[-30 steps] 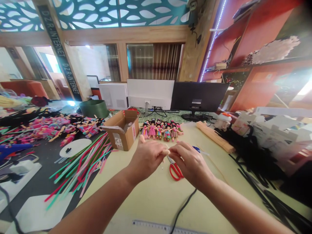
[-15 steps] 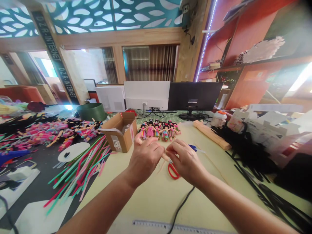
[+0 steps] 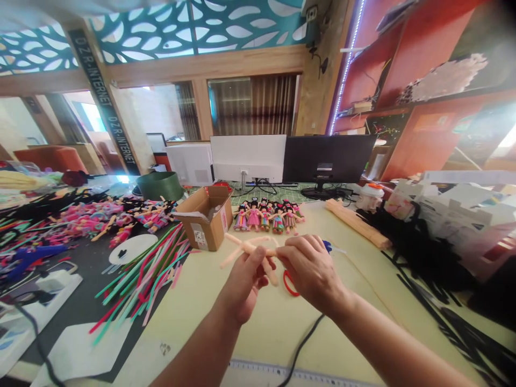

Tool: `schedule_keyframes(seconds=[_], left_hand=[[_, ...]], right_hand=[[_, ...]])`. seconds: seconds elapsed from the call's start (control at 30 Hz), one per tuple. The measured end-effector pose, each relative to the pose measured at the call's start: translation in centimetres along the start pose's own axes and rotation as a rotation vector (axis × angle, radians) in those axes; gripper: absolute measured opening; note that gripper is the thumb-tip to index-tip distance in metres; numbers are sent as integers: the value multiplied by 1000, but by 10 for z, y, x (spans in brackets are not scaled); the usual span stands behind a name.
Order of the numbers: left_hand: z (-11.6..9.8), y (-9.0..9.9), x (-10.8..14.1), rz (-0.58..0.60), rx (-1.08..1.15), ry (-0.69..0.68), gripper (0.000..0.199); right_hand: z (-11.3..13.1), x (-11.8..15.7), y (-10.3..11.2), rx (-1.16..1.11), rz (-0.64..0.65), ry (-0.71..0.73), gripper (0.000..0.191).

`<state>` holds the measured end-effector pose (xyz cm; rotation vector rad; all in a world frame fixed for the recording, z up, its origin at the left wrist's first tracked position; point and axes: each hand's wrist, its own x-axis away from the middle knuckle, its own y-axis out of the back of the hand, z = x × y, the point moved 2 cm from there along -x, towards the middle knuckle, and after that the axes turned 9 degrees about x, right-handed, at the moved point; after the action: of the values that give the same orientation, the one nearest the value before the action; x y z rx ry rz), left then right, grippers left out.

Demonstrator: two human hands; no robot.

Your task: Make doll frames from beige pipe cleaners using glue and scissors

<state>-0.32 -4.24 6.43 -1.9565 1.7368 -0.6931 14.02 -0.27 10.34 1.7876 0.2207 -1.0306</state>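
A peach-coloured figure of fuzzy stems (image 3: 246, 247), with several thin limbs, is held above the table's middle. My left hand (image 3: 246, 278) pinches its body between thumb and fingers. The fingertips of my right hand (image 3: 308, 263) close on the figure's right end, close beside the left thumb. Partly hidden behind my right hand are red-handled scissors (image 3: 289, 284). Small dolls with black hair and bright dresses (image 3: 266, 215) lie in rows beyond both hands.
An open cardboard box (image 3: 205, 220) stands behind and left. Coloured stems (image 3: 141, 279) and a white plate (image 3: 133, 249) lie left. Peach stems (image 3: 357, 223) and black stems (image 3: 403, 247) are at right. A cable (image 3: 302, 346) and ruler (image 3: 258, 367) lie in front.
My left hand has turned palm up and moved slightly lower, so the peach figure now shows. My right hand has shifted a little right. The view has moved slightly left.
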Motion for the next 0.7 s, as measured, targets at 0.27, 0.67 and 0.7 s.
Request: schedule_keyframes(seconds=[0.27, 0.67, 0.7], left_hand=[[2, 6, -5, 45, -68, -82, 23], [-17, 4, -11, 195, -584, -491, 22], [-19, 3, -10, 193, -629, -512, 21]], right_hand=[[2, 6, -2, -48, 56, -32, 16], [4, 0, -1, -220, 66, -269, 13], [4, 0, 0, -233, 89, -295, 12]])
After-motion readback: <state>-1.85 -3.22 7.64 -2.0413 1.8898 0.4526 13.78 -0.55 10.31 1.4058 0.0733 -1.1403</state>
